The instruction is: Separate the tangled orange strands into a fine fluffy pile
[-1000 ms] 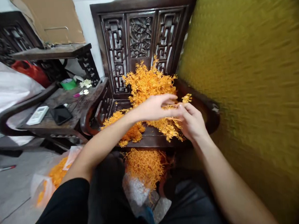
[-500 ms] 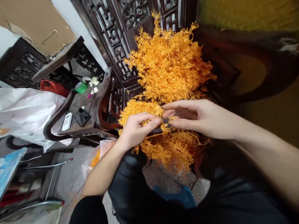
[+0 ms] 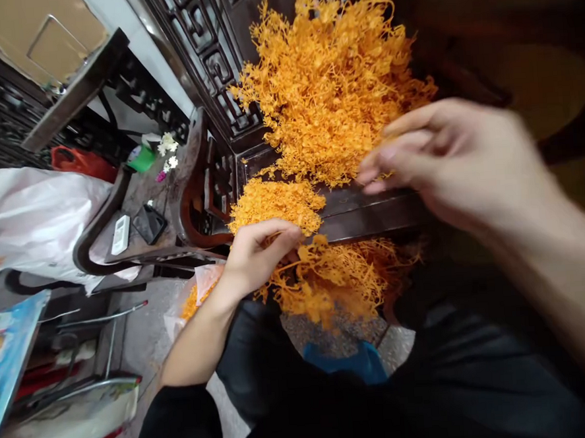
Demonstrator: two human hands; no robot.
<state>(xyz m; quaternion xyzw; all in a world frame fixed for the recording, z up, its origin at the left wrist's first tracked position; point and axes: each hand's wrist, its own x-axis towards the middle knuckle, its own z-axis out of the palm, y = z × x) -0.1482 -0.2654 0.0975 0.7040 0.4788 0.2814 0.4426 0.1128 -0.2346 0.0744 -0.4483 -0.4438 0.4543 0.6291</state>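
Observation:
My left hand [image 3: 267, 253] is closed, thumb against forefinger, on an orange artificial flower sprig [image 3: 319, 260] whose branches spread out to its right. Just behind that hand lies a small heap of loose orange blossoms [image 3: 276, 203] on the dark wooden seat [image 3: 366, 211]. My right hand [image 3: 452, 153], blurred, is at the lower right edge of a large bushy pile of orange sprays [image 3: 334, 84]. Its fingers are loosely bent and apart, with nothing visible in them. More orange stems [image 3: 360, 274] hang below the seat's front edge, partly behind the held sprig.
A carved chair back [image 3: 213, 58] rises behind the pile. On a small side table at left lie a white remote-like device [image 3: 120, 235], a black object [image 3: 149, 223] and a green container [image 3: 141, 158]. A bag with orange pieces [image 3: 195, 299] and a blue plastic item [image 3: 345, 361] are low down.
My right hand has left my left hand and moved right and up to the large pile. My left hand stays nearly in place with the sprig. The view has shifted slightly.

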